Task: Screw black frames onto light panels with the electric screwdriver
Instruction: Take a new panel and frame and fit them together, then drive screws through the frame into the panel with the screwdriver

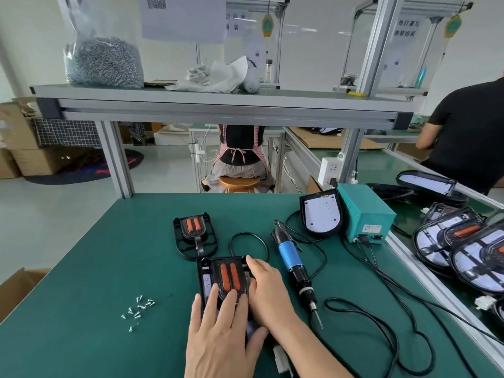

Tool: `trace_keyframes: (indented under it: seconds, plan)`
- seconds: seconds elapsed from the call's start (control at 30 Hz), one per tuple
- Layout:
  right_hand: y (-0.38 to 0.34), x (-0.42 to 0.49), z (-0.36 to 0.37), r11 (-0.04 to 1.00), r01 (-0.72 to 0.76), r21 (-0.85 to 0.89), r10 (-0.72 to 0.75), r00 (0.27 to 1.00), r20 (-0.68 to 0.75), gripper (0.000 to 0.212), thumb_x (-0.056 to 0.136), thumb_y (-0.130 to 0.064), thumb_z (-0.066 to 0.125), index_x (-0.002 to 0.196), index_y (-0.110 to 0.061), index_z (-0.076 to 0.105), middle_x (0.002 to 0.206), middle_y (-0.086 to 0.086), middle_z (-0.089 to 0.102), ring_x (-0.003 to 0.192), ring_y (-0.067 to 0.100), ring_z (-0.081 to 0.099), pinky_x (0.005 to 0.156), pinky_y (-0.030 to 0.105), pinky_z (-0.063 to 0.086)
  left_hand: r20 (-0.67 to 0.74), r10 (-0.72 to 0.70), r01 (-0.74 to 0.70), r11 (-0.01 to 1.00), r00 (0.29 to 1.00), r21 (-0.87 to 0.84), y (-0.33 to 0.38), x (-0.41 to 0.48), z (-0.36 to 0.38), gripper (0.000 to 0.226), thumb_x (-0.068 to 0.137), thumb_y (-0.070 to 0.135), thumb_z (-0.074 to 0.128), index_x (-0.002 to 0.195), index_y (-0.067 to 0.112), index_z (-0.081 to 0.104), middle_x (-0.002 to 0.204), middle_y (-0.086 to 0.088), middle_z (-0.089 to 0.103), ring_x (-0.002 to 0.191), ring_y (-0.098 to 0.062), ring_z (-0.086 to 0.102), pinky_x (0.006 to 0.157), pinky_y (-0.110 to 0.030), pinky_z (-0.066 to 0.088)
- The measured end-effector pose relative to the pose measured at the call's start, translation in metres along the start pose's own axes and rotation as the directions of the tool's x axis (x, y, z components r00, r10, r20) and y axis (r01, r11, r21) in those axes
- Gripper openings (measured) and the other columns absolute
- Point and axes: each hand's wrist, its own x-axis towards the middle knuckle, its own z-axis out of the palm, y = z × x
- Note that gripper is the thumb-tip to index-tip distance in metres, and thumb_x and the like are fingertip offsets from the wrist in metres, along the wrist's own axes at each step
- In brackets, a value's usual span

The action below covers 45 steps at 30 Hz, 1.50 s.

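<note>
Left hand (221, 331): flat on the near end of a black plastic frame with two orange strips (223, 276). Fingers straight and slightly spread, pressing down. They pinch nothing.

Right hand (268, 289): lies along the frame's right edge. Fingers extended and close together, also pressing and not gripping.

The frame sits on a white light panel (206, 282), of which only a strip shows at the left side. The pair rests on the green-matted desk (109, 268), directly in front of the person.

Blue-and-black electric screwdriver (293, 264): lying on the desk just right of the right hand, tip toward the person, cable looped behind it. No hand is on it.

Small silver loose screws (137, 309): scattered on the desk left of the hands, apart from the frame.

Progress, as judged: this unit looks to be at the seating stage, frame aligned on panel. I can make out no screws in it, though the holes are too small to read. Picking up screws and driving them is probably all left to do.

Waiting: a second black frame with orange strips (195, 236) just beyond the one in hand. A bare white panel in a black tray (321, 214) leans on the teal metal power box (365, 211).

Several framed panels (463, 255) are stacked on the belt at right. Whether they are screwed, I cannot tell.
</note>
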Motion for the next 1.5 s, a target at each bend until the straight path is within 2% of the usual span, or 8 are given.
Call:
trace_keyframes:
  seconds: [0.33, 0.5, 0.67, 0.77, 0.9, 1.1, 1.23, 1.5]
  plan:
    - [0.02, 0.02, -0.051, 0.941, -0.134, -0.311, 0.058, 0.969, -0.241, 0.043, 0.101, -0.028, 0.055, 0.141, -0.012, 0.051, 0.138, 0.01, 0.049, 0.124, 0.031, 0.047, 0.104, 0.037, 0.038, -0.072, -0.185, 0.157, 0.944, 0.98, -0.289, -0.034, 0.004, -0.022, 0.032, 0.094, 0.031, 0.055, 0.112, 0.014, 0.075, 0.114, 0.002, 0.07, 0.109, -0.025, 0.066, 0.096, -0.042, 0.049]
    - [0.03, 0.035, -0.053, 0.817, -0.262, -0.513, 0.269, 0.961, -0.063, 0.043, 0.098, -0.041, 0.059, 0.124, -0.01, 0.044, 0.126, 0.01, 0.055, 0.114, 0.031, 0.059, 0.086, 0.036, 0.047, 0.206, -0.49, 0.463, 0.87, 0.847, 0.166, -0.109, 0.016, -0.035, 0.025, 0.095, 0.038, 0.06, 0.119, 0.03, 0.06, 0.118, 0.011, 0.056, 0.117, -0.02, 0.047, 0.096, -0.033, 0.036]
    - [0.033, 0.051, -0.06, 0.853, -0.347, -0.39, 0.359, 0.932, -0.043, 0.047, 0.093, -0.042, 0.064, 0.12, -0.01, 0.043, 0.114, 0.005, 0.055, 0.102, 0.027, 0.061, 0.073, 0.032, 0.041, 0.323, -0.477, 0.435, 0.879, 0.818, 0.195, -0.14, 0.019, -0.025, 0.009, 0.099, 0.043, 0.05, 0.104, 0.042, 0.057, 0.101, 0.017, 0.054, 0.11, -0.007, 0.051, 0.089, -0.026, 0.029]
    - [0.044, 0.05, -0.073, 0.879, -0.476, 0.036, 0.476, 0.879, 0.0, 0.029, 0.085, -0.027, 0.066, 0.099, -0.01, 0.047, 0.086, 0.001, 0.053, 0.07, 0.019, 0.051, 0.058, 0.029, 0.038, 0.3, -0.469, 0.442, 0.883, 0.831, 0.158, -0.143, 0.018, -0.022, 0.015, 0.095, 0.032, 0.062, 0.085, 0.033, 0.051, 0.087, 0.01, 0.055, 0.098, -0.013, 0.061, 0.083, -0.027, 0.029]
    - [0.05, 0.041, -0.093, 0.487, -0.444, 0.752, 0.504, 0.846, 0.173, 0.017, 0.083, -0.003, 0.069, 0.092, -0.001, 0.055, 0.069, 0.013, 0.053, 0.052, 0.022, 0.046, 0.048, 0.028, 0.044, 0.283, -0.449, 0.417, 0.893, 0.848, 0.167, -0.146, 0.019, -0.022, 0.024, 0.094, 0.024, 0.063, 0.078, 0.029, 0.045, 0.079, 0.006, 0.05, 0.081, -0.016, 0.054, 0.079, -0.028, 0.025]
    - [0.027, 0.018, -0.114, -0.136, -0.271, 0.953, 0.374, 0.877, 0.302, 0.019, 0.085, -0.018, 0.073, 0.094, -0.005, 0.062, 0.071, 0.005, 0.059, 0.049, 0.014, 0.056, 0.042, 0.023, 0.051, 0.344, -0.404, 0.332, 0.91, 0.847, 0.249, -0.128, 0.036, -0.033, 0.018, 0.093, 0.019, 0.046, 0.097, 0.036, 0.039, 0.101, 0.012, 0.053, 0.099, -0.007, 0.057, 0.079, -0.024, 0.026]
    - [0.007, 0.006, -0.116, -0.225, -0.217, 0.95, 0.348, 0.893, 0.286, 0.031, 0.071, -0.014, 0.079, 0.094, -0.007, 0.061, 0.071, 0.007, 0.061, 0.051, 0.015, 0.057, 0.045, 0.026, 0.053, 0.202, -0.498, 0.514, 0.857, 0.844, -0.036, -0.124, 0.03, -0.033, 0.031, 0.077, -0.013, 0.068, 0.094, 0.013, 0.067, 0.089, -0.01, 0.054, 0.059, -0.035, 0.053, 0.061, -0.036, 0.039]
    - [-0.035, 0.011, -0.101, -0.301, 0.006, 0.953, 0.435, 0.891, 0.132, 0.038, 0.07, -0.017, 0.085, 0.095, -0.01, 0.057, 0.064, 0.004, 0.058, 0.049, 0.013, 0.057, 0.048, 0.024, 0.053, 0.255, -0.513, 0.52, 0.48, 0.82, -0.707, -0.073, 0.041, -0.054, 0.039, 0.072, -0.006, 0.083, 0.063, 0.032, 0.076, 0.083, 0.01, 0.074, 0.067, -0.001, 0.069, 0.068, -0.005, 0.049]
